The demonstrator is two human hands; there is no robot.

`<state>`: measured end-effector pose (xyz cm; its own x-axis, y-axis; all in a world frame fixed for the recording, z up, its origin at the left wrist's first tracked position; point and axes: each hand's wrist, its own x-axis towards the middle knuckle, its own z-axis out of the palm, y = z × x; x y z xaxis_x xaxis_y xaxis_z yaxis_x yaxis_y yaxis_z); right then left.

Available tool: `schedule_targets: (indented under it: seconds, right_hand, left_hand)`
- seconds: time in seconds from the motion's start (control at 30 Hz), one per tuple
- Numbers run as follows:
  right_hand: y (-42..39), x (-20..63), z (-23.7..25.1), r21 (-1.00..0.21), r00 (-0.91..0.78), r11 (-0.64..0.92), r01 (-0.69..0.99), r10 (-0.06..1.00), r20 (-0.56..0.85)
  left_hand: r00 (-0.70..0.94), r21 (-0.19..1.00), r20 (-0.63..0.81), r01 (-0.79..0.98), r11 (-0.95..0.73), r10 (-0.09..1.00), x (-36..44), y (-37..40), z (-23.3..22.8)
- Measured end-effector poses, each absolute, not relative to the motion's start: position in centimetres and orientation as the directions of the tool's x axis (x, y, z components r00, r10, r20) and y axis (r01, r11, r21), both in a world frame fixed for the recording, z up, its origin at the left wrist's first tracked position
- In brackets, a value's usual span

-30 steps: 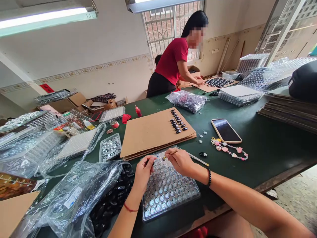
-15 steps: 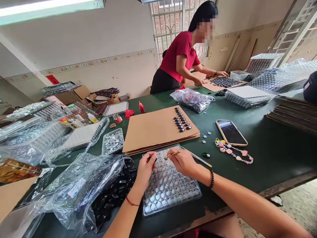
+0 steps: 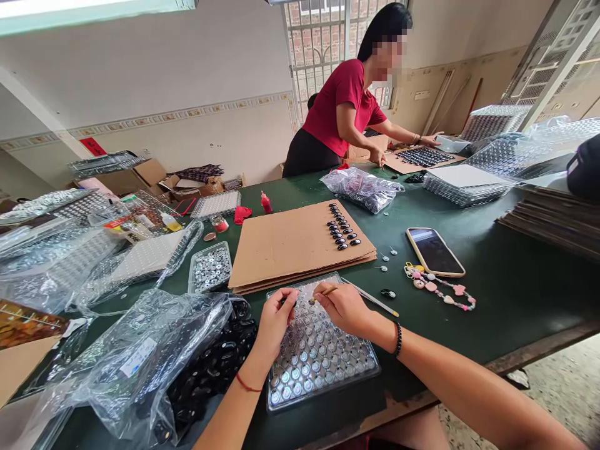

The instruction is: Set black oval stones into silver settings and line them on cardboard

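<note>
My left hand (image 3: 277, 315) is closed in a pinch around a small black oval piece (image 3: 284, 301), mostly hidden by the fingers. Facing it, my right hand (image 3: 344, 307) grips a thin brownish stick (image 3: 329, 289), its dark tip pointing towards the left hand. Both hands hover over the upper part of a clear plastic tray (image 3: 323, 374) filled with rows of round silvery discs. Left of the tray, black oval pieces (image 3: 210, 359) spill from a clear plastic bag (image 3: 140, 350). Behind it lies stacked cardboard (image 3: 281, 244) bearing rows of black oval pieces (image 3: 343, 232).
A box of small metal parts (image 3: 210, 267) stands left of the cardboard. To the right lie a pale stick (image 3: 375, 299), a loose black piece (image 3: 388, 293) and a phone (image 3: 435, 251) with a bead strap. Across the table, a person in red (image 3: 344, 103) handles another filled card.
My hands keep nearly the same pose over the tray. The view has shifted slightly. Across the table, the co-worker's far hand has lifted and opened above the card.
</note>
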<state>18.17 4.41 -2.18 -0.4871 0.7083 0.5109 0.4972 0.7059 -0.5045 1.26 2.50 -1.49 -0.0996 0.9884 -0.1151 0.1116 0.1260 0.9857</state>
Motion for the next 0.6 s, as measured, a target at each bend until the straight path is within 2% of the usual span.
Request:
schedule_targets:
  seconds: [0.6]
  right_hand:
    - [4.39, 18.20, -2.02, -0.503, -0.499, 0.704, 0.501, 0.710, 0.496]
  left_hand:
    - [-0.071, 0.981, -0.139, 0.126, 0.147, 0.988, 1.44, 2.47, -1.73]
